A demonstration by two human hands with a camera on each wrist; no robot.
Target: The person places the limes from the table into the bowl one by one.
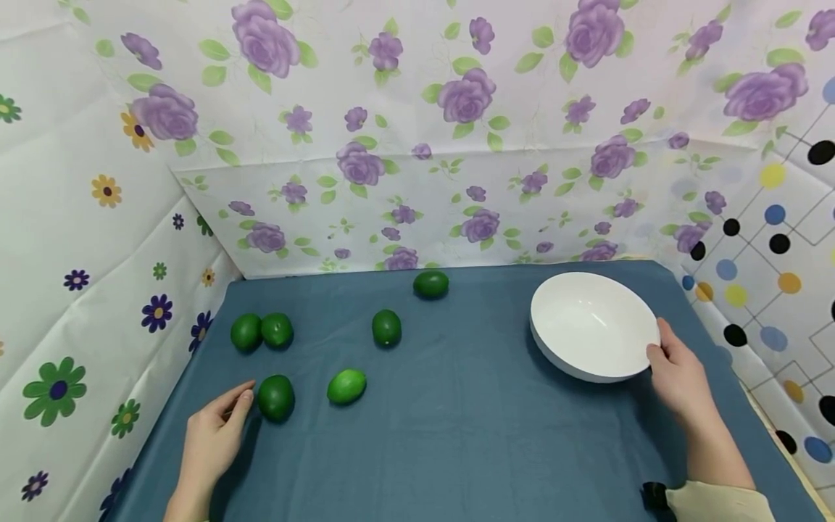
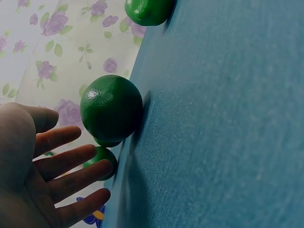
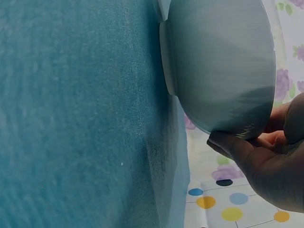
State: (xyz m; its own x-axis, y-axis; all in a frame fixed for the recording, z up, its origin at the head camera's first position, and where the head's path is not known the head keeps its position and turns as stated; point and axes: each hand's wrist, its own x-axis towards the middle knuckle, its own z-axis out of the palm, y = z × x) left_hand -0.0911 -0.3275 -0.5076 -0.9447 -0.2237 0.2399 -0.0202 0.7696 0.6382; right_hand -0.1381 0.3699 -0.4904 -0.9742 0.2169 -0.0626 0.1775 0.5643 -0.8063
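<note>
My left hand (image 1: 212, 438) is just left of a dark green lime (image 1: 276, 399) on the blue cloth. In the left wrist view, the fingers of that hand (image 2: 61, 175) are spread and loosely extended beside the lime (image 2: 111, 109), with a small gap and nothing held. On the right, a white bowl (image 1: 593, 326) has its rim pinched by my right hand (image 1: 681, 373). The right wrist view shows the thumb under the bowl's side (image 3: 223, 71) and the fingers at the rim. The bowl's foot is at or very near the cloth; its visible inside holds nothing.
A brighter green lime (image 1: 346, 386) lies right of the nearest one. Two limes (image 1: 246, 333) touch at the back left; others sit mid-table (image 1: 387, 328) and at the back edge (image 1: 431, 284). Patterned sheets (image 1: 404, 145) enclose the back and sides of the blue-covered table (image 1: 457, 435).
</note>
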